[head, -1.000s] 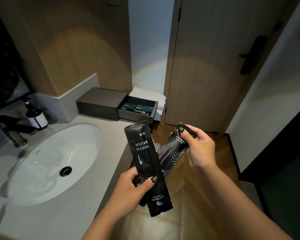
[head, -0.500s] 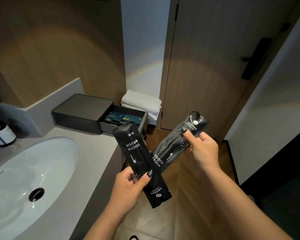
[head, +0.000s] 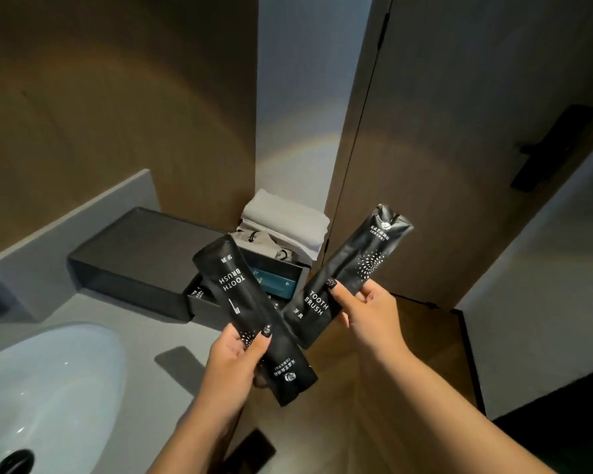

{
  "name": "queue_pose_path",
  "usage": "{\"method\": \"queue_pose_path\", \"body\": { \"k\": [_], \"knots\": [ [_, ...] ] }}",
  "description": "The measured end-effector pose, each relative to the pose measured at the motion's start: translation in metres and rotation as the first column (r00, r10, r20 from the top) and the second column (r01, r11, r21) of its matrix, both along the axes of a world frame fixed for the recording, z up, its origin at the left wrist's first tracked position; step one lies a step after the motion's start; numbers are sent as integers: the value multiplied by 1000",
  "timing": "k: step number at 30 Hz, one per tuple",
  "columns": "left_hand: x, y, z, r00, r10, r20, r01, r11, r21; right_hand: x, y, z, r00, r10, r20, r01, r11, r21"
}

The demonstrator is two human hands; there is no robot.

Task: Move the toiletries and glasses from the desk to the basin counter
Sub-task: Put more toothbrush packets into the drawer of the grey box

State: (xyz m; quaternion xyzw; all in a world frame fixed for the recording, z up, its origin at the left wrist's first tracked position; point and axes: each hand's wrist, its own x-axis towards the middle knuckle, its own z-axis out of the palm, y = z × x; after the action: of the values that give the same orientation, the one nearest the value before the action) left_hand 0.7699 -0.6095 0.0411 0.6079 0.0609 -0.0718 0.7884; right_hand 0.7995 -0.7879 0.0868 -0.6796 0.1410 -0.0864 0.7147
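I have 2 black toothbrush packets in the middle of the frame, 1 in each hand. My left hand [head: 235, 360] grips the left toothbrush packet [head: 250, 316] near its lower end, thumb curled across the front, so the packet slants up and to the left with its "TOOTH BRUSH" print upside down to me. My right hand [head: 363, 316] pinches the right toothbrush packet [head: 348, 271] about midway along its length, thumb on the printed face; this packet leans up and to the right, its logo end toward the door [head: 459, 131]. The lower ends of the 2 packets cross just below centre — the left one lies in front.

Both packets hang in the air above the right edge of the grey basin counter [head: 144, 340], not resting on it. Behind them, at centre, a dark box [head: 131, 254] sits on the counter with its drawer [head: 281, 282] pulled out to the right, teal and dark packages showing inside. Just beyond the drawer is a folded white towel [head: 285, 217] with a small grey drawstring pouch [head: 261, 241] in front of it. The white basin [head: 48, 388] fills the lower left of the frame — its dark drain [head: 12, 461] at the bottom edge.
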Motion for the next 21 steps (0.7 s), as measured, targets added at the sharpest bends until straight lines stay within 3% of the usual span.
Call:
{"method": "queue_pose_path", "body": {
  "k": [3, 6, 12, 17, 21],
  "knots": [
    [27, 16, 5, 993, 116, 29, -116, 993, 12, 39, 1, -2, 999, 43, -10, -43, 999, -6],
    [42, 28, 5, 971, 224, 78, -234, 959, 160, 65, 6, -7, 990, 141, -8, -141, 990, 29],
    [56, 39, -13, 909, 415, 31, -408, 874, 263, 107, 19, -23, 924, 380, -43, -373, 921, 116],
    [73, 25, -26, 793, 609, 11, -583, 753, 305, 147, 12, -35, 820, 570, -54, -564, 820, 96],
    [89, 3, -31, 625, 780, 30, -745, 585, 320, 179, -4, -43, 734, 673, -95, -673, 739, 33]
  ]
}}
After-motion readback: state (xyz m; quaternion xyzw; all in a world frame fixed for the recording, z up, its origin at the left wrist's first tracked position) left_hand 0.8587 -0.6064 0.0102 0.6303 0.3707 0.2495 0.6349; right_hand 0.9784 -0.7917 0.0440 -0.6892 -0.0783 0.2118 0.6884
